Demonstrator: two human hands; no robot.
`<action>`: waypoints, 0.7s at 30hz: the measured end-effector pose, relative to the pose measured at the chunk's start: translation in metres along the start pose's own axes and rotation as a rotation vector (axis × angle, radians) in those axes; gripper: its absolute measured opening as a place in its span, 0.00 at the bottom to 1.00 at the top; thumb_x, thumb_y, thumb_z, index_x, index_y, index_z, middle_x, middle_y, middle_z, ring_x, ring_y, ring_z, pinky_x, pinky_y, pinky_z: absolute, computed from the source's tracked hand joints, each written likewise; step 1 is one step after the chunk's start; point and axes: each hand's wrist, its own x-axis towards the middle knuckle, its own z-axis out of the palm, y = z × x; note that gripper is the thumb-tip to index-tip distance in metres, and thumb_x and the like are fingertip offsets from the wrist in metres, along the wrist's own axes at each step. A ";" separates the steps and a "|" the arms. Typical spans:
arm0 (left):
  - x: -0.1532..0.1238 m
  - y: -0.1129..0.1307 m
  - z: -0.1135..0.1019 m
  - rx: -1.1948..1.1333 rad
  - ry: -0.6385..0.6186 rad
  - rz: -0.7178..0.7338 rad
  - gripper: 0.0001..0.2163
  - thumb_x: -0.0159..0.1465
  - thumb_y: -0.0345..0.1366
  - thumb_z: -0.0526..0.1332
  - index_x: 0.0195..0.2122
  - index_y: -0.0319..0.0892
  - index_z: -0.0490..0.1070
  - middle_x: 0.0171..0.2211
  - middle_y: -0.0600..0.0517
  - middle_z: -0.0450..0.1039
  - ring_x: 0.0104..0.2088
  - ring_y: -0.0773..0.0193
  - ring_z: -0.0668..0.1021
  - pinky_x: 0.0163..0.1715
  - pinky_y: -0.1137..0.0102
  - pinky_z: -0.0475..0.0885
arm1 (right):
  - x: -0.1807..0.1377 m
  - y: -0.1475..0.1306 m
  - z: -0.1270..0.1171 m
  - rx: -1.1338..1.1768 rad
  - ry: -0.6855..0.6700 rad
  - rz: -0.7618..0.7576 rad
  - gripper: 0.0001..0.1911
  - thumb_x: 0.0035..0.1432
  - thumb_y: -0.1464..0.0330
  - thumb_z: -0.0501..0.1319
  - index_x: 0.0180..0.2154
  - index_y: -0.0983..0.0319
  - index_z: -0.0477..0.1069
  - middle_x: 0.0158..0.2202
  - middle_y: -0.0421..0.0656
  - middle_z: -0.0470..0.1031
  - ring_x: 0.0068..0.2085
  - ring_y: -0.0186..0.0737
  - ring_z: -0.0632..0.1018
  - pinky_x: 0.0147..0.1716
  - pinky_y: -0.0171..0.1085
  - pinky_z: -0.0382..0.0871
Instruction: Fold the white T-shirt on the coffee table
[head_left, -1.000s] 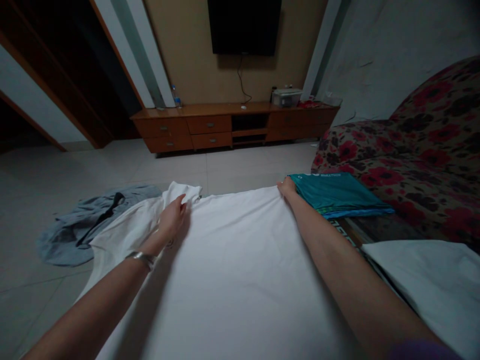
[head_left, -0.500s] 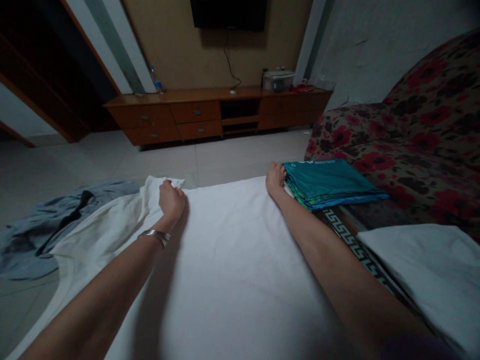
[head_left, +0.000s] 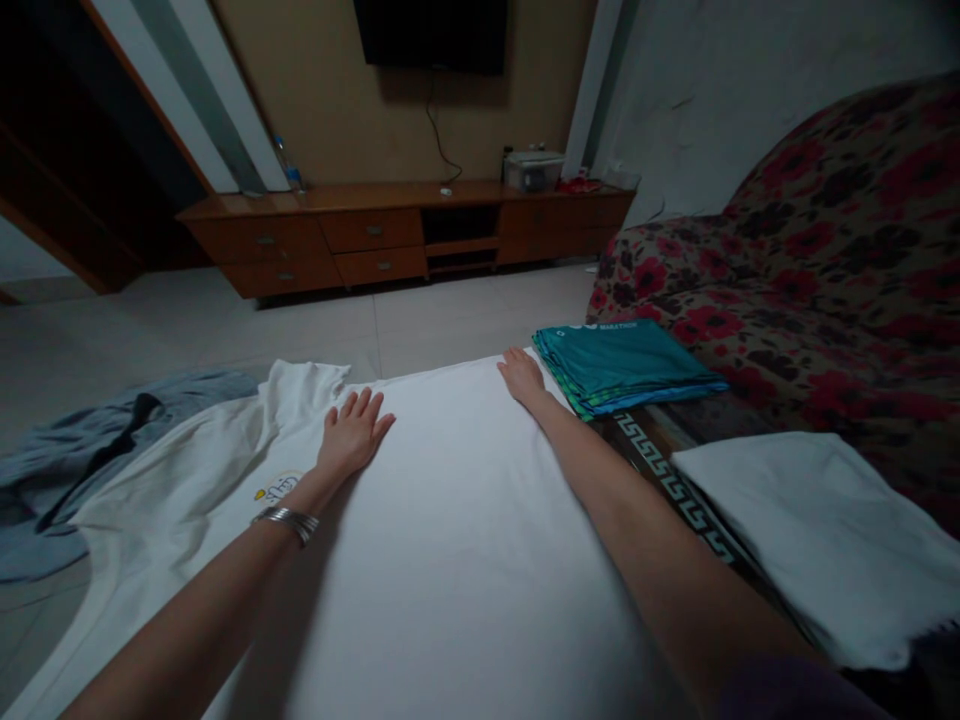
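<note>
A white T-shirt [head_left: 450, 540] lies spread flat in front of me, with a small printed logo [head_left: 276, 488] near its left part. My left hand [head_left: 352, 435] lies flat on it with fingers stretched out, beside the sleeve [head_left: 304, 385]. A metal bracelet [head_left: 285, 518] circles that wrist. My right hand [head_left: 521, 375] rests palm down on the shirt's far right edge, fingers flat, right next to a folded teal garment [head_left: 622, 362].
A grey garment [head_left: 90, 450] lies crumpled on the tiled floor at left. A floral sofa [head_left: 817, 280] fills the right side. Another white cloth [head_left: 817, 540] lies folded at right. A wooden TV cabinet [head_left: 397, 235] stands against the far wall.
My left hand let go of the sleeve fold and now lies flat with fingers spread. My right hand flattened at the far edge. The view has shifted a little to the right.
</note>
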 end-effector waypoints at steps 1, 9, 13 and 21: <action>0.000 0.000 -0.001 0.002 0.003 -0.001 0.29 0.69 0.51 0.39 0.66 0.42 0.54 0.68 0.43 0.47 0.67 0.49 0.51 0.61 0.49 0.50 | 0.000 0.003 -0.009 -0.006 -0.005 0.023 0.23 0.67 0.67 0.50 0.60 0.72 0.62 0.63 0.57 0.60 0.65 0.44 0.59 0.63 0.43 0.49; 0.004 -0.006 -0.005 0.073 0.009 0.063 0.29 0.69 0.50 0.40 0.65 0.38 0.53 0.67 0.40 0.50 0.66 0.46 0.53 0.58 0.46 0.54 | -0.202 0.001 -0.061 0.083 -0.011 -0.166 0.20 0.65 0.70 0.51 0.57 0.61 0.68 0.62 0.48 0.64 0.63 0.41 0.62 0.62 0.41 0.54; 0.008 0.029 -0.034 0.250 0.109 0.102 0.23 0.67 0.40 0.45 0.59 0.32 0.62 0.65 0.33 0.51 0.65 0.40 0.54 0.56 0.39 0.50 | -0.286 0.031 -0.084 0.066 -0.052 -0.134 0.19 0.63 0.69 0.54 0.54 0.60 0.70 0.61 0.47 0.65 0.63 0.43 0.62 0.61 0.42 0.56; 0.029 0.237 -0.074 -0.123 -0.115 0.344 0.15 0.60 0.28 0.53 0.45 0.37 0.74 0.45 0.42 0.70 0.45 0.57 0.73 0.46 0.64 0.68 | -0.285 0.082 -0.129 0.147 0.003 0.265 0.12 0.62 0.73 0.55 0.42 0.60 0.76 0.41 0.45 0.75 0.45 0.40 0.73 0.46 0.34 0.63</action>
